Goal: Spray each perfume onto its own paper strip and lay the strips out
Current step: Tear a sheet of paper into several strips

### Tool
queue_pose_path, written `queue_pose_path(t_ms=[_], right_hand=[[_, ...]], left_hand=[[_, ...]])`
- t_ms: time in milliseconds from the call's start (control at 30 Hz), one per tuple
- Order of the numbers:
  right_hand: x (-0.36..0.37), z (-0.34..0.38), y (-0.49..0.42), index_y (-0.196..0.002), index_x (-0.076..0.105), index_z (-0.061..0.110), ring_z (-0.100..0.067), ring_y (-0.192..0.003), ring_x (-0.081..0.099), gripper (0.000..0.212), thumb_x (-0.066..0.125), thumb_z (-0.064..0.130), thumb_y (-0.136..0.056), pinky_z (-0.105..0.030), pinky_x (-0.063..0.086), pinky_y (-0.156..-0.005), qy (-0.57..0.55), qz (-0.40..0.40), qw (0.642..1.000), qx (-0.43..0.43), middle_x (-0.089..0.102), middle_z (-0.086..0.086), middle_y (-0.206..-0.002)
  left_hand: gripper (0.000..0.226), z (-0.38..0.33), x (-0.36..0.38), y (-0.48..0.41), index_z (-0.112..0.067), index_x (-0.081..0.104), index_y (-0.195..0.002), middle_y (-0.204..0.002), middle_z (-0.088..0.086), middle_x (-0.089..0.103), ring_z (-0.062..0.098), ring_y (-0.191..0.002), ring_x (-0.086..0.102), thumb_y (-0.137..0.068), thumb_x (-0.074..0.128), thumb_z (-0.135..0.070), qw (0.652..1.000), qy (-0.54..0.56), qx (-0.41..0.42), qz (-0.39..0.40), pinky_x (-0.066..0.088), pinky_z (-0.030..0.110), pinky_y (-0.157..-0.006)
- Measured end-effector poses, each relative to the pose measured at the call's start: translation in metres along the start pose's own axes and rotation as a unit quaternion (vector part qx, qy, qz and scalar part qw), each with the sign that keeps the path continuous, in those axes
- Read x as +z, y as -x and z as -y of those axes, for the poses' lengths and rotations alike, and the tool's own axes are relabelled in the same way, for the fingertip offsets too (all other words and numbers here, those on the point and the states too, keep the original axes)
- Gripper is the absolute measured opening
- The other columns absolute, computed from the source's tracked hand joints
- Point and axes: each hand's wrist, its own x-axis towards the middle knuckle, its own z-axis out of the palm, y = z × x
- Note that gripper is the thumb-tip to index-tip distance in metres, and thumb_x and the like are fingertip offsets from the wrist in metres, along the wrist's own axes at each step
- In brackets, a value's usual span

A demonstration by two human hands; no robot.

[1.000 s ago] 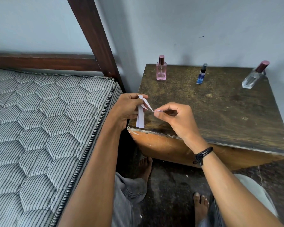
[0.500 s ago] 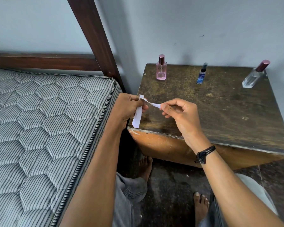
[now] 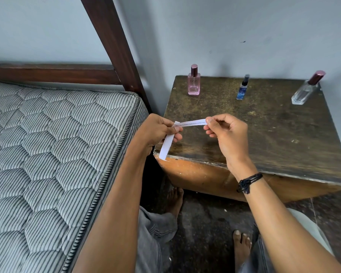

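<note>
My left hand grips a small bundle of white paper strips over the front left corner of the wooden bedside table; their ends hang down past my fingers. My right hand pinches the end of one printed strip, stretched level between both hands. Three perfume bottles stand along the table's back edge: a pink bottle at left, a small blue spray bottle in the middle, a clear bottle with a dark red cap at right.
A bed with a striped quilted mattress fills the left side, with a dark wooden bedpost behind it. A pale wall backs the table. My bare feet rest on the dark floor below.
My right hand has drawn one strip rightward out of the bundle, so it now spans between both hands. My left hand has stayed in place.
</note>
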Motion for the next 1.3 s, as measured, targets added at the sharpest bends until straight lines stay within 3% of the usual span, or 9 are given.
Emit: queue_pose_path(t_ms=[333, 533, 733, 800, 900, 1033, 1133, 1200, 1300], right_hand=[[-0.007, 0.001, -0.004, -0.086, 0.074, 0.020, -0.012, -0.070, 0.070, 0.014, 0.071, 0.010, -0.095, -0.022, 0.057, -0.065, 0.040, -0.010, 0.999, -0.010, 0.075, -0.002, -0.076], [-0.043, 0.004, -0.022, -0.092, 0.073, 0.016, -0.012, -0.067, 0.070, 0.007, 0.069, 0.013, -0.097, -0.024, 0.056, -0.063, -0.048, -0.171, 0.983, 0.039, 0.073, -0.003, -0.077], [-0.039, 0.002, -0.019, -0.091, 0.075, 0.017, -0.014, -0.071, 0.072, 0.005, 0.073, 0.013, -0.094, -0.024, 0.058, -0.066, -0.024, -0.153, 0.988, 0.014, 0.075, -0.003, -0.078], [-0.037, 0.001, -0.018, -0.094, 0.076, 0.014, -0.016, -0.072, 0.073, 0.004, 0.072, 0.011, -0.094, -0.024, 0.058, -0.066, -0.009, -0.137, 0.990, -0.005, 0.076, -0.006, -0.080], [-0.039, -0.001, -0.019, -0.098, 0.077, 0.010, -0.018, -0.074, 0.073, 0.007, 0.072, 0.009, -0.094, -0.024, 0.058, -0.066, 0.006, -0.123, 0.992, -0.029, 0.076, -0.009, -0.084], [-0.045, -0.002, -0.022, -0.099, 0.078, 0.012, -0.016, -0.072, 0.073, 0.010, 0.072, 0.007, -0.093, -0.025, 0.059, -0.067, 0.014, -0.117, 0.992, -0.041, 0.076, -0.008, -0.086], [-0.052, -0.003, -0.024, -0.101, 0.078, 0.013, -0.019, -0.075, 0.074, 0.010, 0.073, 0.009, -0.093, -0.025, 0.060, -0.068, 0.021, -0.119, 0.992, -0.041, 0.077, -0.009, -0.091], [-0.055, -0.003, -0.024, -0.101, 0.078, 0.014, -0.022, -0.077, 0.075, 0.010, 0.074, 0.011, -0.093, -0.026, 0.060, -0.070, 0.026, -0.115, 0.992, -0.043, 0.078, -0.008, -0.092], [-0.056, -0.004, -0.023, -0.101, 0.079, 0.016, -0.022, -0.078, 0.076, 0.011, 0.076, 0.012, -0.091, -0.027, 0.061, -0.071, 0.044, -0.105, 0.992, -0.046, 0.078, -0.003, -0.089]], left_hand=[[0.016, -0.002, 0.001, 0.002, 0.006, 0.075, -0.104, -0.086, 0.020, 0.075, 0.015, -0.067, 0.070, -0.093, 0.067, -0.001, 1.000, 0.006, -0.002, 0.020, 0.060, 0.020, -0.068], [0.017, 0.003, -0.022, 0.004, 0.013, 0.068, -0.107, -0.081, 0.018, 0.069, 0.008, -0.051, 0.067, -0.096, 0.060, 0.002, 0.996, 0.054, -0.021, -0.062, 0.056, 0.016, -0.053], [0.014, 0.002, -0.006, -0.005, -0.003, 0.077, -0.101, -0.095, 0.013, 0.078, 0.017, -0.085, 0.072, -0.095, 0.067, -0.010, 0.990, 0.106, 0.005, -0.088, 0.056, 0.031, -0.080], [0.015, 0.001, 0.004, -0.008, -0.006, 0.079, -0.101, -0.098, 0.013, 0.077, 0.017, -0.081, 0.067, -0.091, 0.072, -0.014, 0.991, 0.085, 0.017, -0.100, 0.055, 0.032, -0.075], [0.016, 0.002, 0.011, -0.011, -0.002, 0.079, -0.101, -0.081, 0.006, 0.072, 0.009, -0.060, 0.061, -0.090, 0.075, -0.013, 0.989, 0.082, 0.015, -0.119, 0.048, 0.018, -0.052], [0.012, 0.007, 0.010, -0.016, -0.006, 0.076, -0.099, -0.078, 0.003, 0.069, 0.009, -0.062, 0.061, -0.089, 0.073, -0.003, 0.987, 0.049, 0.011, -0.150, 0.044, 0.014, -0.047], [0.019, 0.016, 0.007, -0.024, -0.012, 0.074, -0.100, -0.080, 0.006, 0.066, 0.019, -0.071, 0.063, -0.083, 0.078, -0.003, 0.986, -0.007, 0.010, -0.164, 0.051, 0.024, -0.056], [0.023, 0.018, 0.006, -0.027, -0.019, 0.073, -0.098, -0.073, 0.000, 0.061, 0.024, -0.076, 0.066, -0.080, 0.082, -0.007, 0.985, -0.059, 0.005, -0.165, 0.060, 0.040, -0.074], [0.025, 0.020, 0.005, -0.029, -0.026, 0.072, -0.098, -0.072, -0.011, 0.057, 0.029, -0.091, 0.070, -0.078, 0.084, -0.018, 0.970, -0.161, 0.002, -0.181, 0.057, 0.047, -0.091]])
